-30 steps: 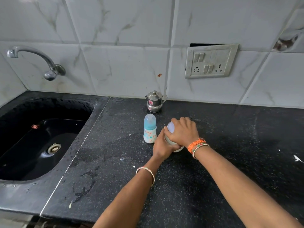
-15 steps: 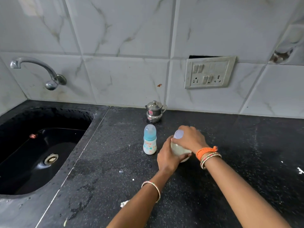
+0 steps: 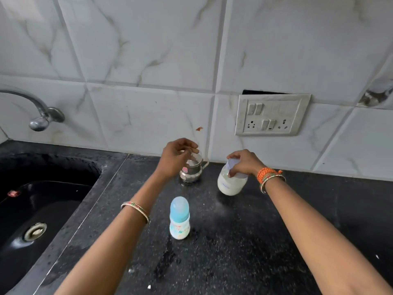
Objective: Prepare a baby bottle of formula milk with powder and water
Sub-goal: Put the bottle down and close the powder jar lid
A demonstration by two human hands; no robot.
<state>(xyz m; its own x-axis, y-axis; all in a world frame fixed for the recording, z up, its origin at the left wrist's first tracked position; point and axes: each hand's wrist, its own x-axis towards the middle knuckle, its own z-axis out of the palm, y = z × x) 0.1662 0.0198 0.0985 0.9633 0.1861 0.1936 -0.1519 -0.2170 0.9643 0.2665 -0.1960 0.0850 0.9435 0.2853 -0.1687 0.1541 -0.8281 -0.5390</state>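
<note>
1. Standing nearest on the black speckled counter (image 3: 234,241), the baby bottle (image 3: 180,218) is upright with its blue cap on; coloured print shows on its white body, but no word of it can be read.
2. Left forearm carries a striped bangle (image 3: 136,210); right wrist carries orange thread and bangles (image 3: 269,176).
3. Right hand (image 3: 244,163) grips the top of a clear jar (image 3: 231,180) of white powder, fingers curled over its lid. Small blue writing on the jar is too blurred to read.
4. Left hand (image 3: 177,155) is over the small steel pot (image 3: 191,170), fingertips pinching at its lid; the exact hold cannot be told. A red label on the pot is illegible.
5. Black sink (image 3: 32,209) lies left, with a tap (image 3: 40,116) above.
6. Switch and socket plate (image 3: 271,114) sits on the marbled wall tiles (image 3: 148,60).
</note>
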